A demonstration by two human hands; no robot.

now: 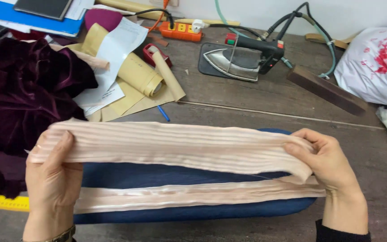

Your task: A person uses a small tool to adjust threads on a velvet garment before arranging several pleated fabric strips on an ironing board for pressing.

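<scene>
hands left and right grip opposite ends of a pale pink pleated fabric band, stretched between them above a navy padded pressing cushion.

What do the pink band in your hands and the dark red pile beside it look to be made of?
The pink band, stretched between the left hand and right hand, looks like thin satin-like cloth: soft sheen, fine lengthwise pleats. The dark red pile looks like velvet: deep plush nap, glossy highlights along folds. Fibre itself cannot be told.
</scene>
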